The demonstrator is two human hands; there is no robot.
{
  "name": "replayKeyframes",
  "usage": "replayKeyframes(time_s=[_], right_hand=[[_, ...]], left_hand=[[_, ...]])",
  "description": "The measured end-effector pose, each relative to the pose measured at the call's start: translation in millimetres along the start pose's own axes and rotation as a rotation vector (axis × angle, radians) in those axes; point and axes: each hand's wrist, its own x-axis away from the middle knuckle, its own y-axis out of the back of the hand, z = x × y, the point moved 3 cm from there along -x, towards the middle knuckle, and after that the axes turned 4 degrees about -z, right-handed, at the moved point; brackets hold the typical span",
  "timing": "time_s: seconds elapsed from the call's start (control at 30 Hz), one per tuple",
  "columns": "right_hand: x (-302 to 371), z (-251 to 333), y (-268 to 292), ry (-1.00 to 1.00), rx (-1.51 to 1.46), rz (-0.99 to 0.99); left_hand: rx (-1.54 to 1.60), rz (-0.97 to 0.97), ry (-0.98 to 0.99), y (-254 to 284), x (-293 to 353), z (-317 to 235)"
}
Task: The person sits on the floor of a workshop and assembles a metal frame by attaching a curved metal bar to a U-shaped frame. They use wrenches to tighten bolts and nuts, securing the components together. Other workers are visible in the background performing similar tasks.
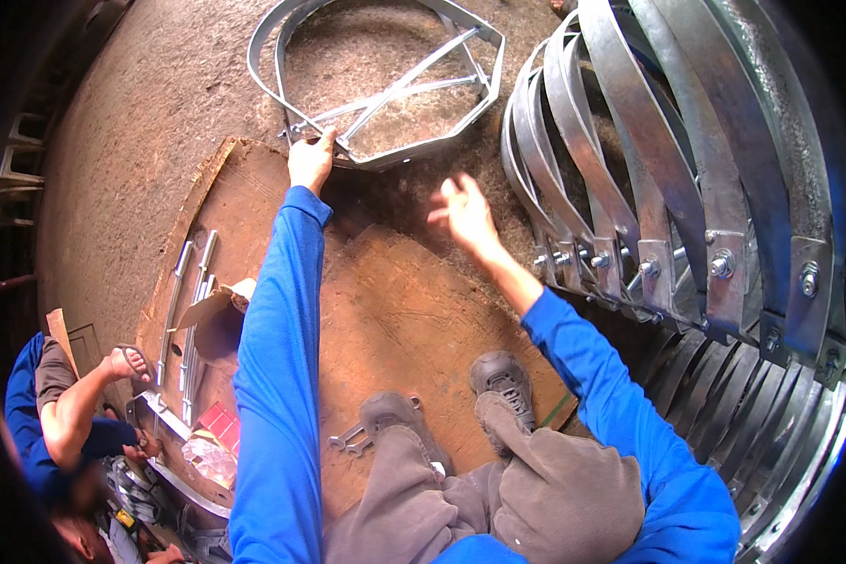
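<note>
While our left hand (310, 165) pinches the frame (390, 92), right hand (466, 216) loosely spread, we judge it stiff, heavyish; grip rim (497, 66).

No lettering, label, number or sign can be read.

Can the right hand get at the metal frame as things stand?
Probably yes: the right hand looks open just short of the frame, nothing visible between, and the left hand holds only its near left part.
</note>
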Motion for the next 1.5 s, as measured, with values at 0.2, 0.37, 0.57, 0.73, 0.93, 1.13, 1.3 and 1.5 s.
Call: replayKeyframes(time_s=[0.2, 0.37, 0.57, 0.73, 0.93, 1.13, 1.3, 1.5], right_hand=[[-61, 27, 2, 0.1, -0.168, -0.102], [-65, 36, 0, 0.183, -0.058, -0.176], [-64, 39, 1, 0.196, -0.031, -0.192], [-67, 35, 12, 0.237, 0.039, -0.2], [-70, 37, 5, 0.268, -0.014, -0.211], [-75, 31, 4, 0.319, 0.202, -0.481], [-95, 23, -6, 0.036, 0.107, -0.544], [-100, 17, -2, -0.084, -0.029, -0.302]], left_hand=[[0.062, -0.007, -0.011, -4, -3, 9], [0.086, 0.041, -0.051, -7, 6, 5], [-0.095, -0.07, -0.155, 1, -2, 11], [-0.029, -0.066, -0.152, 5, 17, -15], [-0.009, -0.064, -0.118, 8, 7, -2], [0.136, 0.005, -0.055, 9, 16, -10], [0.106, -0.012, -0.102, 4, 4, 2], [0.123, -0.049, -0.148, 4, 12, -6]])
